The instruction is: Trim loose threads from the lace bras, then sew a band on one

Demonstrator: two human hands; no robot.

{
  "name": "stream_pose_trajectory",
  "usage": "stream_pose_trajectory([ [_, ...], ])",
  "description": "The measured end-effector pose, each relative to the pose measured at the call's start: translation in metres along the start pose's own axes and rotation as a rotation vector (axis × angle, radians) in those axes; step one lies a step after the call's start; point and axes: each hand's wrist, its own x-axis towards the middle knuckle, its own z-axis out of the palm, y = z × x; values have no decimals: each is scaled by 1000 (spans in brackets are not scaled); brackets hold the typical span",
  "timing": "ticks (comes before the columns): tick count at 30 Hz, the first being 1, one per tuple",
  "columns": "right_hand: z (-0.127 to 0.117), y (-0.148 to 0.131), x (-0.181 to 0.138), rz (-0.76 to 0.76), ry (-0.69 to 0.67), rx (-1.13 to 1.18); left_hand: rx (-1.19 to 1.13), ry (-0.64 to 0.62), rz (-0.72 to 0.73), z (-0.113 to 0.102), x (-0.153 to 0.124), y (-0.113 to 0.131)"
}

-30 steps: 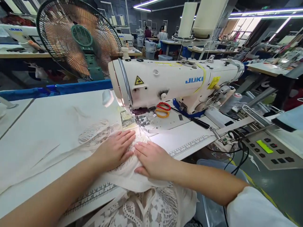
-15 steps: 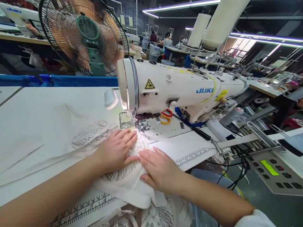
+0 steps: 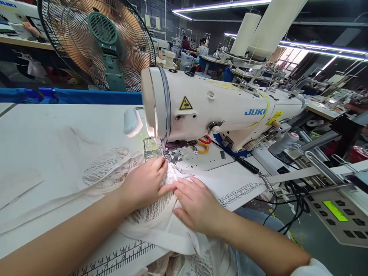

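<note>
White lace fabric [image 3: 151, 211] lies on the sewing table in front of the white sewing machine [image 3: 198, 105] and runs under its needle area [image 3: 165, 151]. My left hand [image 3: 143, 186] is on the fabric just in front of the presser foot, its fingers bunched and curled on the lace, the thumb reaching right. Close by on the right, my right hand [image 3: 198, 205] rests on the cloth with fingers stretched out flat and the thumb apart. A plain white band [image 3: 161, 239] borders the lace below the hands. The needle tip is too small to make out.
Scissors with an orange handle [image 3: 202, 147] lie behind the needle area. A black-handled tool [image 3: 247, 165] is to their right. A control panel [image 3: 336, 214] hangs at right, above a plastic bin [image 3: 250, 257]. A large fan [image 3: 106, 42] stands behind the table.
My left fingers have drawn together and curled, where they lay flatter before. My right hand has shifted slightly right. The camera view has moved a little.
</note>
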Motion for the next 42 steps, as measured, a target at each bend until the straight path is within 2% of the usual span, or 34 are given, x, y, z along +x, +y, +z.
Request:
stream_pose_trajectory([
  [6, -5, 0, -3, -52, 98, 36, -65, 10, 14, -1, -2, -1],
  [15, -10, -1, -3, -76, 89, 106, -122, 4, 0, -1, 0, -3],
  [25, -4, 0, -5, 12, 120, 55, -112, 8, -64, 3, -2, -1],
  [29, -5, 0, -4, 36, 134, 63, -123, 3, -84, -2, 0, 0],
  [32, -9, 2, -2, 18, 111, 104, -110, -6, -49, -9, -2, 1],
  [35, -14, 4, -2, -35, 27, 116, -58, 21, 2, -13, -10, 3],
  [38, -15, 5, -3, -68, -50, 83, -33, 60, 51, -7, -25, 7],
  [42, -14, 6, -4, -85, -54, 43, -58, 117, 107, 8, -41, 11],
])
